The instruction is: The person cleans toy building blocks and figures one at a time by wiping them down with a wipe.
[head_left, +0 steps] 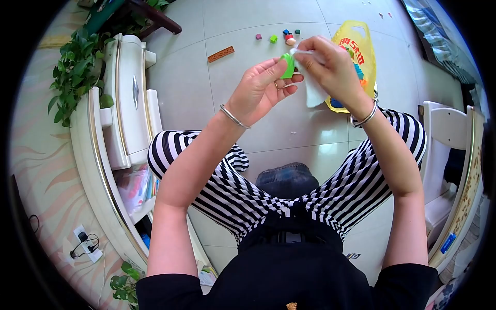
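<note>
Between the thumb and fingers of my left hand [262,82] is a bright green toy piece [288,67], held up over the floor. My right hand [330,62] pinches a white cloth or tissue [314,92], part of which hangs below the fingers. The cloth's upper end meets the green piece; my fingers partly cover both. Just beyond my hands, a small red and pale toy piece [290,39] lies on the tiles.
A yellow plastic bag [366,39] holding colourful toy pieces lies at the right. On the floor are an orange-brown studded brick [221,54], a pink block [259,36] and a green block [273,39]. White furniture [126,98] with trailing plants stands left; a white chair [447,124] stands right.
</note>
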Tool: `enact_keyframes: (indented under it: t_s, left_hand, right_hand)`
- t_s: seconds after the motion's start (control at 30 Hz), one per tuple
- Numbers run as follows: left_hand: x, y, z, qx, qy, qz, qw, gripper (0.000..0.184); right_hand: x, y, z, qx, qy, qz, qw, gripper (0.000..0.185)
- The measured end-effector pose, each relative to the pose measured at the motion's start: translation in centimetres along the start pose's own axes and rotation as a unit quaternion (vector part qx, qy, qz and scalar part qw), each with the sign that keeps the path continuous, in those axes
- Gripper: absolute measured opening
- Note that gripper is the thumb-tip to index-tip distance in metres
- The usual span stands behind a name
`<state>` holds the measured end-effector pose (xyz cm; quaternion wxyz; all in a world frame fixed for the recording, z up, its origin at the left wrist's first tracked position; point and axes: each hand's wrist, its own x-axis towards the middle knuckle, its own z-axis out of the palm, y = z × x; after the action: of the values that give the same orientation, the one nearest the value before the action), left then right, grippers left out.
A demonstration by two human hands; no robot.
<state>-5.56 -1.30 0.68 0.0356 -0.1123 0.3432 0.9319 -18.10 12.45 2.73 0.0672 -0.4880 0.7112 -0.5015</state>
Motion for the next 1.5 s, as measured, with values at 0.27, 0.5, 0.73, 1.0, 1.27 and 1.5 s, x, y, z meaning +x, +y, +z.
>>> enact_keyframes:
  t_s: [0.27,0.5,0.73,1.0,1.27,1.5]
  left_hand:
    - [0.1,-0.5,-0.7,0.043,0.012,0.007,0.999,0.032]
    - [0.3,0.0,-0.7,-0.051,0.001,0.025,0.998,0.027]
    - [0.7,0.7,-1.1,-0.117,0.032,0.048,0.991,0.027]
    - [0.2,0.5,-0.5,0.005,0.031,0.021,0.999,0.026]
    - [0.3,0.3,-0.5,-0.012,0.028,0.002,1.0,0.026]
    - [0.7,0.1,-1.1,-0.04,0.072,0.043,0.996,0.025]
  right_hand:
    - [0.0,-0.4,-0.1,-0.018,-0.008,-0.051,0.999,0.011]
    - [0.2,-0.4,0.0,-0.03,0.035,0.003,0.999,0.008]
    - [-0.7,-0.1,0.2,-0.031,-0.031,-0.058,0.997,0.012]
    - [-0.8,0.0,0.3,0.06,-0.046,0.035,0.996,0.013]
    - [-0.5,0.2,0.4,0.123,-0.025,0.131,0.983,0.015]
    - [-1.2,-0.3,0.3,0.225,-0.08,0.235,0.942,0.017]
